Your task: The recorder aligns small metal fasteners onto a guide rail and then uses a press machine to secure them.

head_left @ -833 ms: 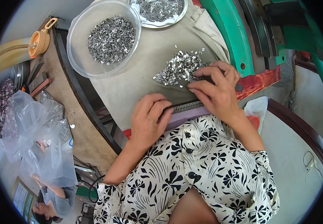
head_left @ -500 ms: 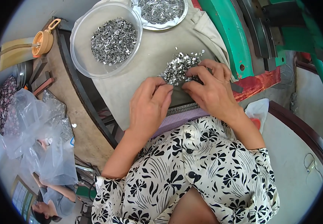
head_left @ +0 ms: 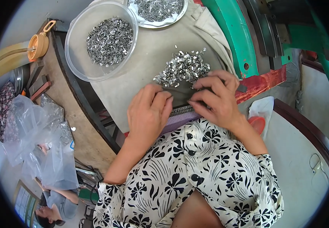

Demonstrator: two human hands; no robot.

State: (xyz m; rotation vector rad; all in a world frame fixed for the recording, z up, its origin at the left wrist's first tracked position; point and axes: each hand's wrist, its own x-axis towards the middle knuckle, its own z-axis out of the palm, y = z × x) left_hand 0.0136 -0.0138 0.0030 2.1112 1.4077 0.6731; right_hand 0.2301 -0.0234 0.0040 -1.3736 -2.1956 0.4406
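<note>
A loose pile of small silvery metal pieces (head_left: 183, 68) lies on a grey-green cloth (head_left: 153, 57) over the work table. My left hand (head_left: 148, 114) rests palm down at the cloth's near edge, fingertips just short of the pile. My right hand (head_left: 217, 97) sits beside it with fingers curled at the pile's near side, pinching at small pieces over a dark toothed strip (head_left: 181, 110) that peeks out between both hands. What the fingertips hold is too small to tell.
A clear round bowl (head_left: 77, 57) of metal pieces stands at the back left, a metal plate (head_left: 179, 17) of more pieces behind it. A green machine frame (head_left: 233, 34) rises on the right. Crumpled plastic bags (head_left: 35, 133) and an orange lid (head_left: 39, 43) lie left. Another person (head_left: 58, 205) sits below left.
Both hands have slid forward toward the pile; my left hand moved up beside my right, and my right fingers now work at the pile's near edge.
</note>
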